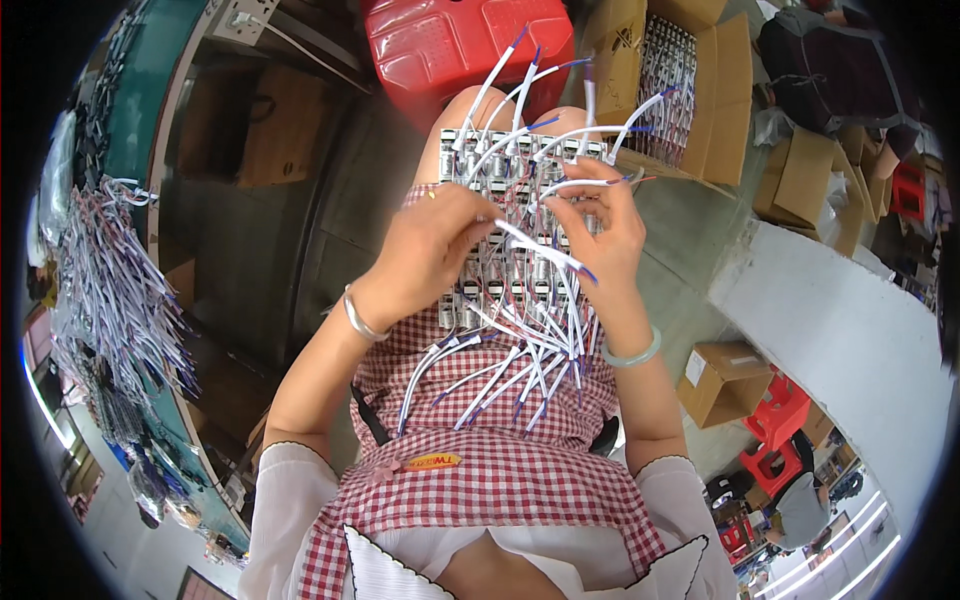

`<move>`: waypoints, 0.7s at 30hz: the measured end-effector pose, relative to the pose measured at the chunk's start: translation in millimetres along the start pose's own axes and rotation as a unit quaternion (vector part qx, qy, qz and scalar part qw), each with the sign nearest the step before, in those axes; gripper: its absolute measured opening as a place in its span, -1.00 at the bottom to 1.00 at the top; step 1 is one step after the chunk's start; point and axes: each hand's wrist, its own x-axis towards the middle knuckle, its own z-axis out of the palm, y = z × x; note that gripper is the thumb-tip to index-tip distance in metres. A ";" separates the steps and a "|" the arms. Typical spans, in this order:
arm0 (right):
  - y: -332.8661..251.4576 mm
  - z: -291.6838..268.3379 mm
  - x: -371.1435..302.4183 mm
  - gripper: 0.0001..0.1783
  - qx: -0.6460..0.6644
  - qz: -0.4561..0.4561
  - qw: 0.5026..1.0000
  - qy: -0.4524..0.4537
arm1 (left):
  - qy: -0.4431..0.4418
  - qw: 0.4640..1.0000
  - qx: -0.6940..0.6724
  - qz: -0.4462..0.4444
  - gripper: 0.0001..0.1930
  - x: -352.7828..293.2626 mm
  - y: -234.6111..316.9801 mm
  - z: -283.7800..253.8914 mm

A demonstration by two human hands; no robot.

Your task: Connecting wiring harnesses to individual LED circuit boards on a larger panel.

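Observation:
A panel of small circuit boards (pixel 448 315) with silver cylindrical parts lies across my lap on a red checked apron (pixel 480 495). Over its middle, my left hand (pixel 430 245) has thumb and fingertips pinched on the end of a white cable (pixel 535 245), whose blue-tipped wires point right. My right hand (pixel 610 235) bends over the panel's right side. Its thumb and forefinger close on another white cable (pixel 585 184) with a blue and a red wire end. More white cables (pixel 497 95) rise from the far rows, and several (pixel 490 385) spread over the apron.
A red plastic stool (pixel 470 50) stands ahead of my knees. An open carton (pixel 715 110) of similar boards is at the far right. On the left, a green-topped bench (pixel 150 90) bears a big bundle of white cables (pixel 120 280). Another person (pixel 830 70) is at the upper right.

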 end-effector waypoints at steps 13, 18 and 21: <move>-4.5 -45.9 -33.2 -0.72 -0.118 -0.072 0.990 0.003 | 0.108 0.959 -0.065 -0.255 -0.87 26.5 -9.4 13.5; -5.2 -46.4 -38.0 -0.73 -0.097 -0.052 0.994 -0.007 | 0.147 0.971 0.001 -0.186 -0.86 25.1 -15.4 22.1; 2.4 -57.1 -38.5 -0.75 -0.119 -0.098 0.988 0.015 | 0.201 0.955 -0.018 -0.216 -0.81 18.9 -6.7 23.3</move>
